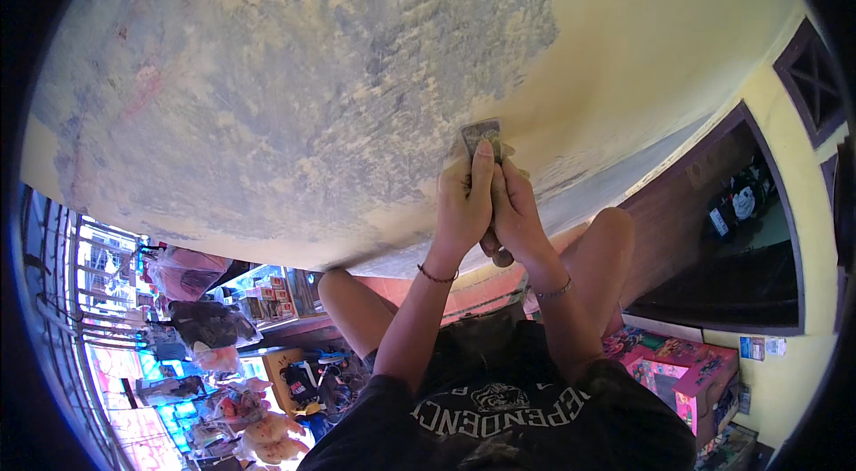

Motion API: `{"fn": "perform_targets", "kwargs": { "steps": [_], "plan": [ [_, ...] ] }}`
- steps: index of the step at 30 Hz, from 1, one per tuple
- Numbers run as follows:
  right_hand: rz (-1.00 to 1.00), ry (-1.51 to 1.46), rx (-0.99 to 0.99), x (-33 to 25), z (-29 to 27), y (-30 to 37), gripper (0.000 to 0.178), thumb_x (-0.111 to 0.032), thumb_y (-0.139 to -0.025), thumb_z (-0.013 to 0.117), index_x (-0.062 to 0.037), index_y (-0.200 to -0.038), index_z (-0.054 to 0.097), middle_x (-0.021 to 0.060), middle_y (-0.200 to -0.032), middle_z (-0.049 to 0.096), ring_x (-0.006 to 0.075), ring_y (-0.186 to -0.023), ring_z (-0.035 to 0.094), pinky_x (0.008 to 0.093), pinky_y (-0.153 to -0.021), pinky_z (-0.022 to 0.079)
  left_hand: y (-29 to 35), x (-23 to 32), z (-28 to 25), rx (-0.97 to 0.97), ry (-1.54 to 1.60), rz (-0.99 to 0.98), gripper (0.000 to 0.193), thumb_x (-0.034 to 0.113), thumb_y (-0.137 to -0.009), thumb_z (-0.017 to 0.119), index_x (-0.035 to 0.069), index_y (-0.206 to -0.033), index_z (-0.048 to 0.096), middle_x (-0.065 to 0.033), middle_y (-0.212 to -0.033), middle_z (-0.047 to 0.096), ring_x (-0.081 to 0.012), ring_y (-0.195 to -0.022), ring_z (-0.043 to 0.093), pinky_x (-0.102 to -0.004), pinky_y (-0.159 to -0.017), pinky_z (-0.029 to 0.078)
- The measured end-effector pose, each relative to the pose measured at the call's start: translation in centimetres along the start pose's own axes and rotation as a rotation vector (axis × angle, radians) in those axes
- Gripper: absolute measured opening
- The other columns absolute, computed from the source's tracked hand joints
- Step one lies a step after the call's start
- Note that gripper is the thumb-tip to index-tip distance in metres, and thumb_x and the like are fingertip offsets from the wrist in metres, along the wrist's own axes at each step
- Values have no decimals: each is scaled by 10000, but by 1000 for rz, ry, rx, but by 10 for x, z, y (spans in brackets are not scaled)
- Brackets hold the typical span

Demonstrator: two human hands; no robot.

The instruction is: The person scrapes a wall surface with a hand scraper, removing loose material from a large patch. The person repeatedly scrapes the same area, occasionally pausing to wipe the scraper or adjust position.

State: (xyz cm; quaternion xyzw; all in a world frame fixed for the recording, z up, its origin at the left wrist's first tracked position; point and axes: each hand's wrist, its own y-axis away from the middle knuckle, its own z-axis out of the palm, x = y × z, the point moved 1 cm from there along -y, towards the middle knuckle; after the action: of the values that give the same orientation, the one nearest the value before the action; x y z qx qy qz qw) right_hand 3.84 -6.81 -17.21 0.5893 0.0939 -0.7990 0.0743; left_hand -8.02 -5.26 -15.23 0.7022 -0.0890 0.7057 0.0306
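Note:
Both of my hands are wrapped round one scraper [481,129] with a flat, dusty metal blade. My left hand [464,204] is closed on it, its thumb laid along the tool towards the blade. My right hand [519,211] grips from the other side, and the rounded end of the handle shows below the palms. The blade lies against the wall [312,79], near the border between a patchy grey, scraped area and smooth cream paint [651,34]. The fingers cover most of the handle.
At the right is a dark-framed doorway [794,266], with pink patterned boxes [687,368] below it. Barred window grilles [67,257], hanging bags [192,270] and a glass display case [267,297] stand at the left. My bent knees are close to the wall.

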Motion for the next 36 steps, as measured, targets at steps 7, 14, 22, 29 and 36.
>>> {"fn": "perform_targets", "kwargs": {
  "steps": [7,14,22,29,36],
  "plan": [
    [16,4,2,-3,-1,4,289,-307,-1148,332,-78,-1143,508,-14,-591,514,68,-346,458,238,-299,372,2,-6,24,255,-139,85,445,335,-1120,466,-30,-1006,693,-23,-776,665,-88,-702,596,-274,-587,487],
    [-40,70,36,-10,-7,-3,300,-312,-1148,336,-74,-1114,515,-15,-580,511,58,-356,459,234,-307,367,-7,-9,23,268,-128,195,408,320,-1116,470,-26,-1088,682,-47,-828,692,-97,-767,624,-280,-652,514],
    [-58,62,15,-16,-5,-2,281,-285,-1147,336,-79,-1158,527,-21,-566,495,64,-352,465,235,-312,372,-11,-15,22,271,-173,279,417,325,-1119,468,-25,-1077,691,-60,-830,705,-126,-769,642,-298,-703,532],
    [25,83,14,-19,-5,0,281,-290,-1146,335,-80,-1146,522,-19,-561,484,74,-340,455,243,-299,377,-3,13,24,250,-124,112,447,336,-1122,458,-30,-1018,693,-61,-790,703,-101,-701,637,-297,-610,531],
    [169,19,-17,-23,-4,0,285,-296,-1147,335,-80,-1108,516,-12,-557,485,74,-335,450,248,-291,375,-2,27,23,152,24,129,481,371,-1118,463,-20,-958,693,-37,-735,675,-69,-653,615,-272,-548,500]
  ]
}}
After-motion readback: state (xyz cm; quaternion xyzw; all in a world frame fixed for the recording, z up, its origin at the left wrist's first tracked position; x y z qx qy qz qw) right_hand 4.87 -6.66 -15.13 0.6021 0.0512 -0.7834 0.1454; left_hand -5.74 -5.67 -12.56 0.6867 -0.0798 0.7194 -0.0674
